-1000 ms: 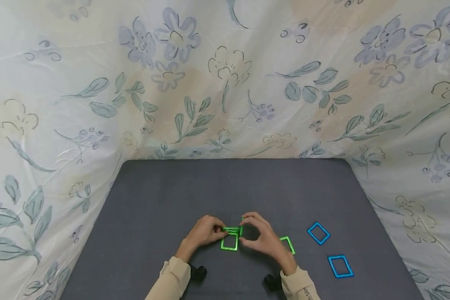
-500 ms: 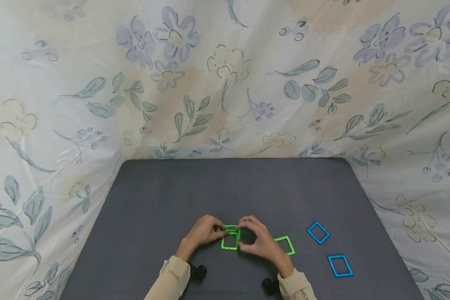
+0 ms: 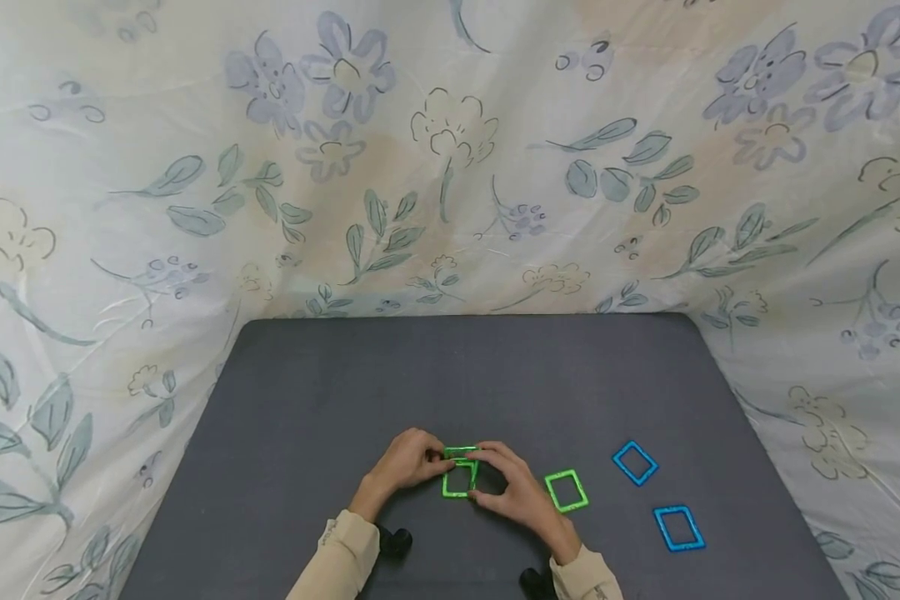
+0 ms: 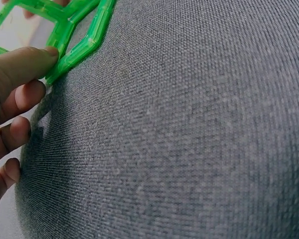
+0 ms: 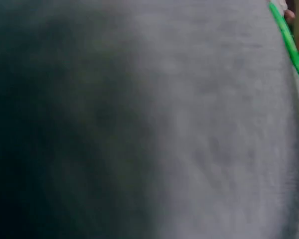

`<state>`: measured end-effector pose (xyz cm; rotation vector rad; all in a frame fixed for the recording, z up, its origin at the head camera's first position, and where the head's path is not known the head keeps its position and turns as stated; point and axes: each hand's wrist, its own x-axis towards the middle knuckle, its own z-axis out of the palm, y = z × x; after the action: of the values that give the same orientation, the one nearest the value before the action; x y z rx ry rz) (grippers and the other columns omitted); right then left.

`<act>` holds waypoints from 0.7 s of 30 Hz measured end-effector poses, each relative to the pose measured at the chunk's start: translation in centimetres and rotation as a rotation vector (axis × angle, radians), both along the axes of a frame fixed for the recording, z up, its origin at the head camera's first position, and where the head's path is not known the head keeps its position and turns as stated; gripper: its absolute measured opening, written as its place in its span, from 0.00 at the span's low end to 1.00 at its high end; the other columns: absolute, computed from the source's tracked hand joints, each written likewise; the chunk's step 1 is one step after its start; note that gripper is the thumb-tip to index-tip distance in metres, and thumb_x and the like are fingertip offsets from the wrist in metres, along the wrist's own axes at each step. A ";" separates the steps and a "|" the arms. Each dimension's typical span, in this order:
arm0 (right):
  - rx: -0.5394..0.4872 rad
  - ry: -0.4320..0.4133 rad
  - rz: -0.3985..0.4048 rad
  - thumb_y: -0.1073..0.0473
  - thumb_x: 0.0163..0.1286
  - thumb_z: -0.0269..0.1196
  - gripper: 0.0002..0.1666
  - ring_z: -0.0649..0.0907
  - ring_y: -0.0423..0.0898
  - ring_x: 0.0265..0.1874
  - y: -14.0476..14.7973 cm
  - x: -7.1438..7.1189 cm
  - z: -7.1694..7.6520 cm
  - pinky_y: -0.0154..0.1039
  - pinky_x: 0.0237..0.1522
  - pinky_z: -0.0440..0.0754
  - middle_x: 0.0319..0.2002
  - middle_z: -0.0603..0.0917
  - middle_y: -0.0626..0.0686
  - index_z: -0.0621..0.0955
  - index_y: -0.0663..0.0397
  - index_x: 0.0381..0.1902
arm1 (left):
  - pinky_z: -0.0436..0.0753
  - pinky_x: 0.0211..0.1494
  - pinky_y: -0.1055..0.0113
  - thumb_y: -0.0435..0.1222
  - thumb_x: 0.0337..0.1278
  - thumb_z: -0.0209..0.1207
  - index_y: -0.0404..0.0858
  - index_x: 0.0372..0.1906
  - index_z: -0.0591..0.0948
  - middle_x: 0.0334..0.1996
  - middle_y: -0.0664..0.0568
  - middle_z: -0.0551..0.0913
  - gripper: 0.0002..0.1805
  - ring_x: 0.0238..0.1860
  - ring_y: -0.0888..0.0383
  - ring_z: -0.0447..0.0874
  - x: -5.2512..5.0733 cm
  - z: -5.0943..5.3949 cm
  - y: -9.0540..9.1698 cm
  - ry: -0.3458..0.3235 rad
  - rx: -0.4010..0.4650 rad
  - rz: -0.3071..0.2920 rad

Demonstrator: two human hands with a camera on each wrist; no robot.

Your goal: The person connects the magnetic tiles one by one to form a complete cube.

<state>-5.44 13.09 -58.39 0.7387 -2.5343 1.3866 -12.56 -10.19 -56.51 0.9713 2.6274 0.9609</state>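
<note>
In the head view, several green see-through magnetic tiles (image 3: 457, 495) stand joined at the middle of the table, one lying flat or low with others upright around it. My left hand (image 3: 405, 462) pinches the joined tiles at their left back corner. The left wrist view shows the thumb of my left hand (image 4: 20, 69) pressed on a green tile frame (image 4: 92, 40). On the right side, my right hand (image 3: 516, 490) holds an upright green tile between thumb and fingers, against the others. The right wrist view catches only a green edge (image 5: 288, 40) at its upper right.
To the right of my right hand lies a loose green square tile (image 3: 573, 507). Farther right are two blue square tiles, one turned cornerwise (image 3: 626, 472) and one nearer (image 3: 687, 547). A dark grey tabletop (image 3: 345, 375) bears everything; floral cloth (image 3: 450, 167) hangs behind it.
My right hand has moved left with its upright green tile, up against the joined tiles, uncovering the loose green square. My left hand has stayed nearly in place.
</note>
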 end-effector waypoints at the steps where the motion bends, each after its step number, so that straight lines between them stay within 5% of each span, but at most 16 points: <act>1: 0.003 -0.006 0.007 0.65 0.54 0.79 0.37 0.82 0.52 0.60 0.0 0.1 -0.1 0.45 0.61 0.81 0.60 0.82 0.53 0.80 0.50 0.63 | 0.61 0.21 0.79 0.41 0.62 0.70 0.47 0.19 0.85 0.12 0.65 0.73 0.15 0.14 0.75 0.60 0.0 0.0 0.0 0.004 0.002 0.000; 7: 0.008 -0.005 0.001 0.63 0.53 0.80 0.44 0.80 0.56 0.64 -0.4 0.3 -0.5 0.46 0.63 0.80 0.65 0.80 0.57 0.77 0.49 0.69 | 0.61 0.21 0.80 0.41 0.62 0.70 0.47 0.21 0.86 0.12 0.64 0.74 0.13 0.14 0.76 0.60 0.0 -0.2 -0.1 0.018 0.007 0.004; 13: 0.036 0.045 -0.065 0.59 0.49 0.82 0.45 0.81 0.49 0.56 -0.8 0.6 -0.8 0.46 0.56 0.82 0.57 0.78 0.53 0.79 0.48 0.67 | 0.61 0.21 0.80 0.40 0.61 0.70 0.47 0.20 0.86 0.11 0.65 0.73 0.13 0.14 0.76 0.59 0.0 -0.2 -0.1 0.023 0.013 0.007; 21: -0.097 -0.148 -0.011 0.65 0.50 0.80 0.55 0.83 0.57 0.62 -0.3 0.6 -1.0 0.41 0.64 0.80 0.64 0.80 0.63 0.67 0.63 0.74 | 0.63 0.21 0.79 0.40 0.61 0.70 0.45 0.30 0.91 0.13 0.65 0.76 0.06 0.14 0.76 0.61 0.1 -0.2 -0.1 0.007 0.027 0.025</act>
<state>-4.86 12.74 -59.39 0.6259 -2.5525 1.6036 -12.45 -10.31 -56.75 0.9524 2.6450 1.0027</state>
